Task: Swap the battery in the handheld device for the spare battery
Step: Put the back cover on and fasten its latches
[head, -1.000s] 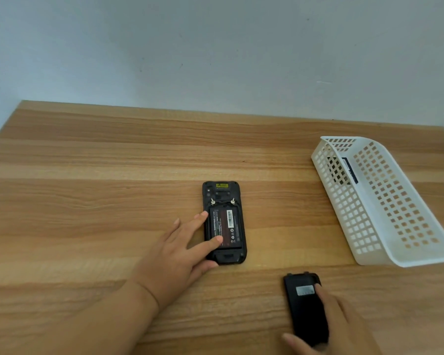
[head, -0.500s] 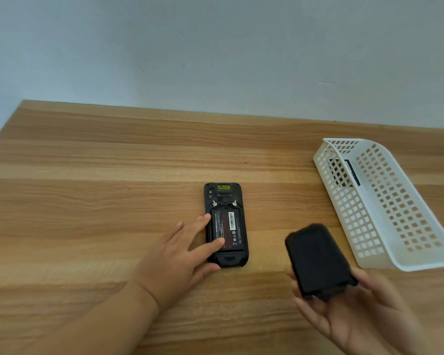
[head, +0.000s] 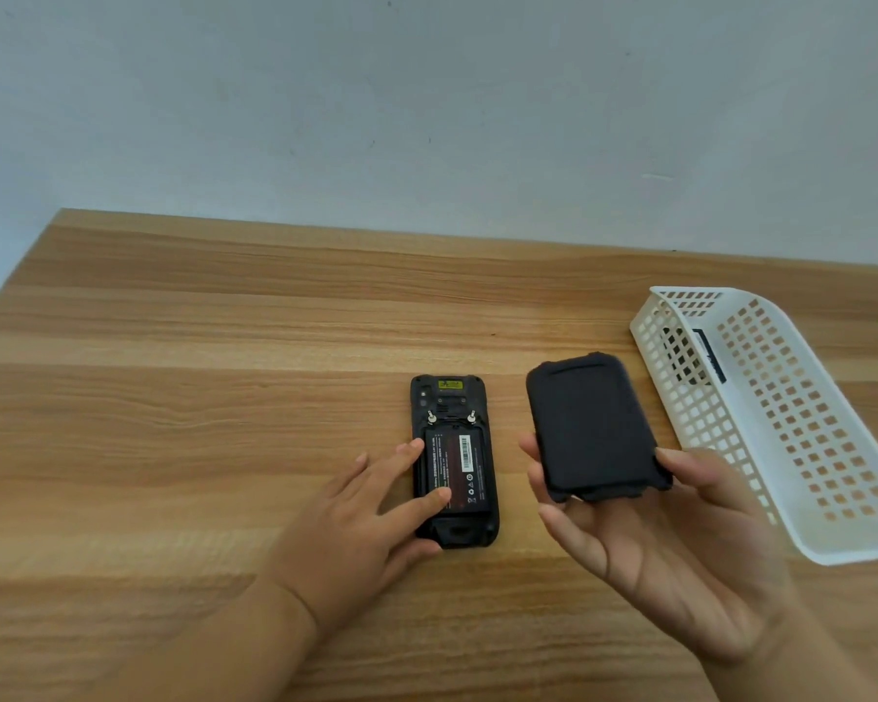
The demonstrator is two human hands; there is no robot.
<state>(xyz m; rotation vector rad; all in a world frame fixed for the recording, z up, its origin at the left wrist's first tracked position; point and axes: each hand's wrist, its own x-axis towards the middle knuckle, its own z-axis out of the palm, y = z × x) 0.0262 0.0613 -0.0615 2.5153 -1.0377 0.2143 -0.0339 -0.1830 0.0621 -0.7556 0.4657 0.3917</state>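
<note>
A: Two hands in frame, both bare. Left hand (head: 361,519) lies flat on the wooden table (head: 173,397), fingers spread, not gripping anything. Index and thumb tips rest on the handheld device (head: 454,461).

B: Device position?

A: Face down, mid-table, back open. Battery (head: 456,471) sits in its bay, label up, barcode sticker visible. Two small metal latches just above the battery, yellow sticker at the far end of the device.

B: Left thumb on the battery itself?

A: Looks like it, at the battery's lower left edge. Index tip touches the upper left edge of the bay. No pinch.

B: Right hand?

A: Right hand (head: 670,544) is raised off the table, palm up, grasping a black back cover (head: 591,430). Thumb on the cover's right edge, fingers on the left edge and underneath. Cover tilts away from the camera, smooth outer face showing, clips at its near end.

B: Cover touching the device?

A: No, it's just to the right of it, held in the air.

B: Anything else?

A: White perforated basket (head: 791,428) at the right side of the table, tipped on its side. A dark object (head: 700,354) shows through the holes near its far end. Cannot tell whether that is the spare battery. Plain pale wall (head: 427,119) behind.
</note>
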